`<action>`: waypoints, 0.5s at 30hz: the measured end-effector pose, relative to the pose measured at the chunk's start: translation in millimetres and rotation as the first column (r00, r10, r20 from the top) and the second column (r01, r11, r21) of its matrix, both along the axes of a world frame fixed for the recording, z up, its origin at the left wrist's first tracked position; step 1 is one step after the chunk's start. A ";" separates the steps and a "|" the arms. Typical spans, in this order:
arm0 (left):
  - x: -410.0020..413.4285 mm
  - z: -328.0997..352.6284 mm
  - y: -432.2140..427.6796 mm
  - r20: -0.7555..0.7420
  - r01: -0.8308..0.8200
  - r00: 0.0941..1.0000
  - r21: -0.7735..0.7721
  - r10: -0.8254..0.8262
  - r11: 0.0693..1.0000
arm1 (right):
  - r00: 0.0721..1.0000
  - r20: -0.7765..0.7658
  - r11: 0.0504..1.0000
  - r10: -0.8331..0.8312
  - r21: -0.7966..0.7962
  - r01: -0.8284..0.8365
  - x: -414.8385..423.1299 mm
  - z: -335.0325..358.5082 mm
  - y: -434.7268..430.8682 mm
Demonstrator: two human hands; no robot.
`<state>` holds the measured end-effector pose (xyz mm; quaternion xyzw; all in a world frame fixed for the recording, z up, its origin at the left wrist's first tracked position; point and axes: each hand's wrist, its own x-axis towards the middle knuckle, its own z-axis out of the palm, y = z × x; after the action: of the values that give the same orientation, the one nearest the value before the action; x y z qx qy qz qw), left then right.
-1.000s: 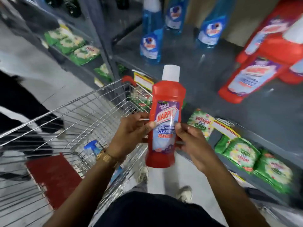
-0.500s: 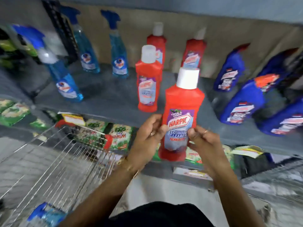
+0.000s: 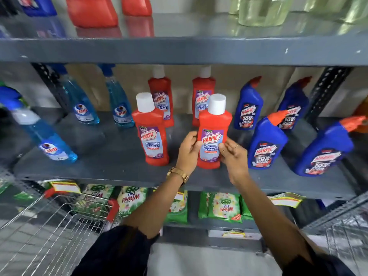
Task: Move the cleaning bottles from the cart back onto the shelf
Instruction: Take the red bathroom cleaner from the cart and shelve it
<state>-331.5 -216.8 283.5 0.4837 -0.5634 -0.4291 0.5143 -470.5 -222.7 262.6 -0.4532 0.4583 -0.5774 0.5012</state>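
Note:
A red Harpic bathroom cleaner bottle [image 3: 214,126] with a white cap stands upright at the front of the grey middle shelf [image 3: 111,166]. My left hand [image 3: 188,151] grips its left side and my right hand [image 3: 234,158] grips its right side, both low on the label. A matching red bottle [image 3: 151,134] stands just to its left, and two more red bottles [image 3: 161,96] stand behind. The wire cart [image 3: 55,232] is at the lower left; its contents are out of view.
Blue Colin spray bottles [image 3: 83,104] fill the shelf's left side, blue Harpic toilet cleaner bottles [image 3: 266,144] the right. Green Wheel detergent packs [image 3: 221,210] lie on the shelf below. An upper shelf [image 3: 179,50] carries more bottles. Another wire basket [image 3: 346,236] is at lower right.
Both hands carried the red bottle from over the cart forward onto the middle shelf, where its base now rests beside the other red bottle. The view swung up toward the shelves.

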 end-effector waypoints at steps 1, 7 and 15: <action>2.5 0.9 -11.8 0.006 -0.029 1.000 -0.013 0.029 1.000 | 1.000 -0.008 1.000 0.009 0.000 -0.009 2.5 1.2 -13.4; 4.1 -2.4 -31.8 0.055 -0.019 0.998 0.014 0.018 1.000 | 1.000 -0.030 1.000 -0.009 0.009 0.009 0.8 3.9 -28.0; 47.6 -20.7 35.0 0.015 -0.040 0.999 0.012 0.040 0.999 | 0.899 -0.175 0.911 -0.402 -0.180 0.373 42.0 -23.0 58.7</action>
<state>-284.0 -181.8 262.8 0.5010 -0.5547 -0.4185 0.5159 -428.5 -164.0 239.6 -0.4450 0.5471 -0.6461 0.2919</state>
